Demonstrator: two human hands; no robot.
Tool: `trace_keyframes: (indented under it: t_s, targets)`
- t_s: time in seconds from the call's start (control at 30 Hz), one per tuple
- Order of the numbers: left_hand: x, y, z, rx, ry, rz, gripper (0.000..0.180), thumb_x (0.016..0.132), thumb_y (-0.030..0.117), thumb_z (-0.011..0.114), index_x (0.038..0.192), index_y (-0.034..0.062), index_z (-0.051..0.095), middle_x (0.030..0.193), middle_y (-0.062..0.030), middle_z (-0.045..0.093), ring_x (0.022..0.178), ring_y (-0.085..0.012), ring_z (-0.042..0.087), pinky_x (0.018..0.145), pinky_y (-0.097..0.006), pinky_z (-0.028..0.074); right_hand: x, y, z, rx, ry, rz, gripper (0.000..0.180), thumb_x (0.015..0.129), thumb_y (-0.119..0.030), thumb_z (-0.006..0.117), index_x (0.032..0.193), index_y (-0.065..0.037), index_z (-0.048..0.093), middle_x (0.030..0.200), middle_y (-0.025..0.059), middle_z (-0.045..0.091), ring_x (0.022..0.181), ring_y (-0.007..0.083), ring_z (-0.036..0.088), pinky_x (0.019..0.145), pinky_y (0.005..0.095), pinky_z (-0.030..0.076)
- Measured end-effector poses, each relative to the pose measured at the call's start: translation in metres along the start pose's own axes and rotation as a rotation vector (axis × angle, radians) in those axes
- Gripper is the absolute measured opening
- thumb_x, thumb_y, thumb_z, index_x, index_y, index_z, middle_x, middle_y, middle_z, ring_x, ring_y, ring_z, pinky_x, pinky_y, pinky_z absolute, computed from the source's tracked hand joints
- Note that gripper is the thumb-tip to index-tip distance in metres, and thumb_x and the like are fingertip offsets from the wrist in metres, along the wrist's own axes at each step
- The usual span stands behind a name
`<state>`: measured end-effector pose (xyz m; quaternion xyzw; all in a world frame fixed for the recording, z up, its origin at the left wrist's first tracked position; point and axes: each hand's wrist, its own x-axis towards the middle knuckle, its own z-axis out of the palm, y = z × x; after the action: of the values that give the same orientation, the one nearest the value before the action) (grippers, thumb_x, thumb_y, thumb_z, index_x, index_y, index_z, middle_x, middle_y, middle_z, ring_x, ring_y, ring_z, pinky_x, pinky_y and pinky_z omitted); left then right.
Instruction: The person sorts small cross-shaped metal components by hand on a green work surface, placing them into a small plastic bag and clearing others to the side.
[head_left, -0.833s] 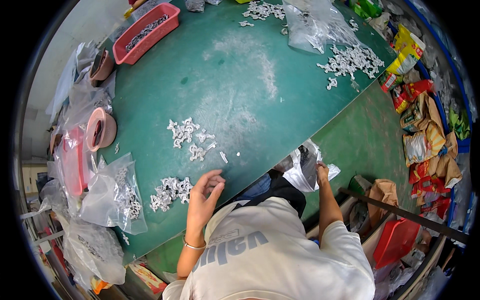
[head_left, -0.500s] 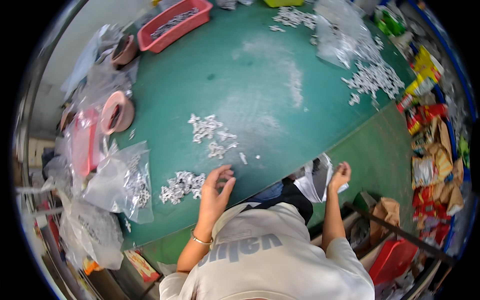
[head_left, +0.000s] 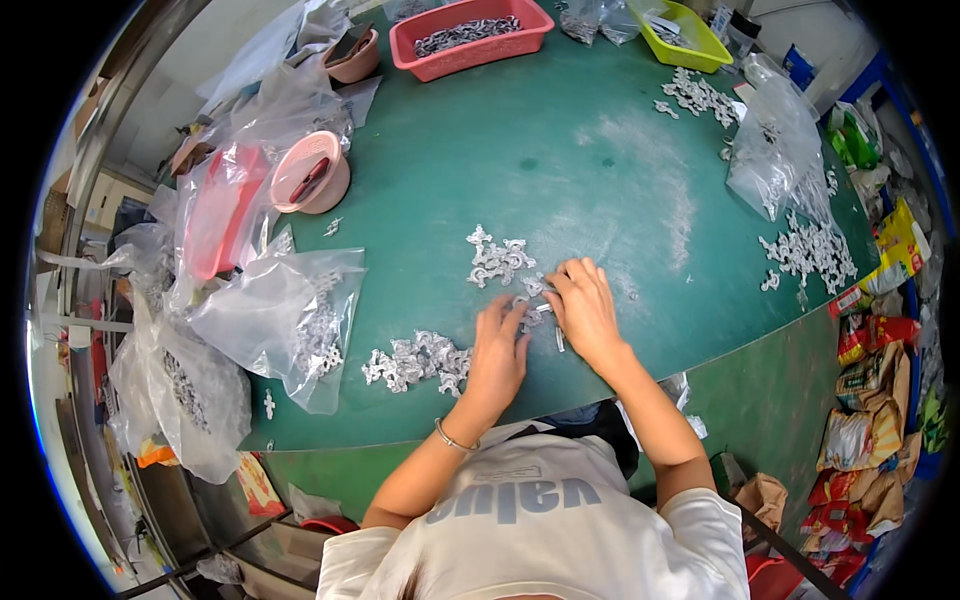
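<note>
Several small silver-grey metal castings lie on the green table (head_left: 470, 140) in front of me. My left hand (head_left: 499, 350) has its fingers curved, thumb apart, with the fingertips against a small casting (head_left: 522, 300). Facing it, my right hand (head_left: 588, 312) has thumb and fingers drawn together at another small metal casting (head_left: 535, 285), whose far side the fingers partly hide. Beyond the left hand sits a loose cluster of castings (head_left: 498, 258). A larger heap of castings (head_left: 415, 362) lies to the left of that hand. One thin metal strip (head_left: 559, 340) rests below my right hand.
Clear plastic bags (head_left: 285, 325) with castings crowd the left side, near a pink bowl (head_left: 312, 175). At the back stand a red tray (head_left: 470, 38) of metal parts and a yellow-green basket (head_left: 682, 38). More castings (head_left: 810, 250) lie at the right edge.
My right hand has come from beside the table's edge up onto the tabletop. My left hand has moved to the small castings. The view has shifted, showing more of the back.
</note>
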<state>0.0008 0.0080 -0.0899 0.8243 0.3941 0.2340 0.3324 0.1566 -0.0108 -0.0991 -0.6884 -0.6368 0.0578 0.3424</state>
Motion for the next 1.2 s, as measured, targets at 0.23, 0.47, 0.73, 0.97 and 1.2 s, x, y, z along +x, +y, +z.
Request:
trace_keyframes:
  t_s: [0.23, 0.47, 0.73, 0.97, 1.2]
  targets:
    - [0.001, 0.010, -0.015, -0.091, 0.140, 0.025, 0.041, 0.073, -0.006, 0.059, 0.112, 0.0019, 0.051, 0.117, -0.0145, 0.046, 0.099, -0.0277, 0.050, 0.080, -0.032, 0.045, -0.013, -0.007, -0.030, 0.280, 0.104, 0.207, 0.014, 0.072, -0.003, 0.062, 0.085, 0.002, 0.060, 0.077, 0.0136, 0.058, 0.071, 0.0281, 0.055, 0.065, 0.0335, 0.043]
    - [0.004, 0.040, -0.041, -0.465, 0.062, 0.163, 0.033, 0.070, -0.009, 0.061, 0.102, 0.0009, 0.059, 0.101, -0.0124, 0.056, 0.084, -0.0185, 0.057, 0.070, -0.026, 0.048, -0.025, -0.049, -0.073, 0.451, 0.041, 0.127, 0.017, 0.070, 0.005, 0.063, 0.087, 0.003, 0.059, 0.074, 0.0128, 0.057, 0.065, 0.0226, 0.052, 0.059, 0.0289, 0.043]
    - [-0.011, 0.043, -0.051, -0.866, -0.031, -0.063, 0.014, 0.076, -0.006, 0.060, 0.090, -0.0057, 0.061, 0.084, -0.0118, 0.062, 0.069, -0.0153, 0.059, 0.065, -0.026, 0.049, -0.038, -0.062, -0.079, 0.630, 0.046, 0.194, 0.016, 0.072, 0.006, 0.062, 0.087, 0.003, 0.059, 0.078, 0.0111, 0.061, 0.066, 0.0156, 0.055, 0.059, 0.0260, 0.044]
    - [-0.014, 0.042, -0.060, -1.216, -0.155, -0.332, 0.014, 0.083, 0.005, 0.058, 0.092, -0.0054, 0.060, 0.078, -0.0102, 0.063, 0.063, -0.0121, 0.058, 0.059, -0.023, 0.047, -0.044, -0.072, -0.081, 1.143, -0.067, 0.446, 0.012, 0.083, 0.001, 0.055, 0.094, 0.003, 0.055, 0.080, 0.0098, 0.062, 0.075, 0.0114, 0.059, 0.062, 0.0220, 0.045]
    - [-0.016, 0.040, -0.060, -1.284, -0.186, -0.331, 0.015, 0.083, 0.007, 0.058, 0.092, -0.0045, 0.061, 0.077, -0.0095, 0.063, 0.062, -0.0113, 0.057, 0.059, -0.022, 0.046, -0.048, -0.079, -0.083, 1.151, -0.028, 0.425, 0.013, 0.083, 0.001, 0.055, 0.095, 0.004, 0.055, 0.083, 0.0110, 0.062, 0.076, 0.0127, 0.059, 0.064, 0.0227, 0.045]
